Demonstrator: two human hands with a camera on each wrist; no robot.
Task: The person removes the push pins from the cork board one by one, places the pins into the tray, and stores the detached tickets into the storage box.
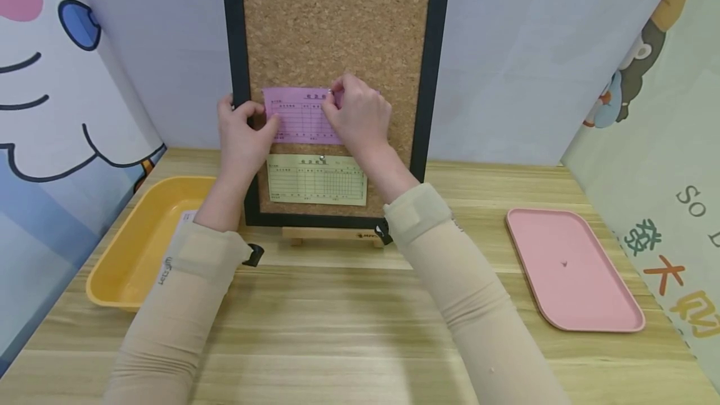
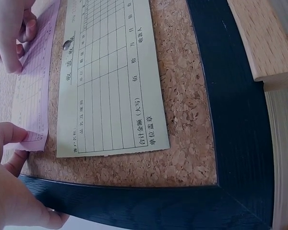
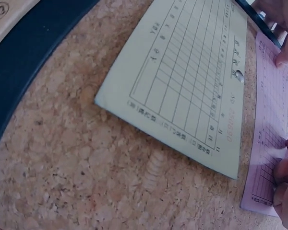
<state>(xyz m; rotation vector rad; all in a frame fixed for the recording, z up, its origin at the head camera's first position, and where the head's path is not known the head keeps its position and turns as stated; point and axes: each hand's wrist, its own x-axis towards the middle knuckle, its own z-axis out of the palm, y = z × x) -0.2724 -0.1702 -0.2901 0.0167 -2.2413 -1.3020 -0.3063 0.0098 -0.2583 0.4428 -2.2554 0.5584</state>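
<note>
- Head view: the left hand (image 1: pixel 242 136) pinches the left edge of a pink slip (image 1: pixel 300 116), thumb on the face of the paper and the other fingers curled toward the black frame (image 1: pixel 236 49) behind it.
- Left wrist view shows the same grip close up: a thumb tip (image 2: pixel 12 134) lies on the slip's corner (image 2: pixel 31 136).
- The right hand (image 1: pixel 360 114) holds the slip near its top right, fingertips bunched and pressed against the paper (whether a pin sits under them cannot be told).
- Right wrist view: fingertips (image 3: pixel 283 167) rest on the pink sheet's edge.
- The pink slip lies flat against the corkboard (image 1: pixel 337 30), about midway up, tilted only slightly.
- Just below it, nearly touching, a yellow slip (image 1: pixel 317 180) hangs on the cork, fixed by a silver pin (image 1: pixel 322 159) at its top centre.
- The board stands upright on a small wooden stand (image 1: pixel 332 236) at the back of the surface (image 1: pixel 349 330).
- A yellow tray (image 1: pixel 135 249) sits left of the board, with a bit of paper showing inside beside the left sleeve.
- A pink tray (image 1: pixel 574 267) lies well to the right, with a small pin (image 1: pixel 564 263) in it.
</note>
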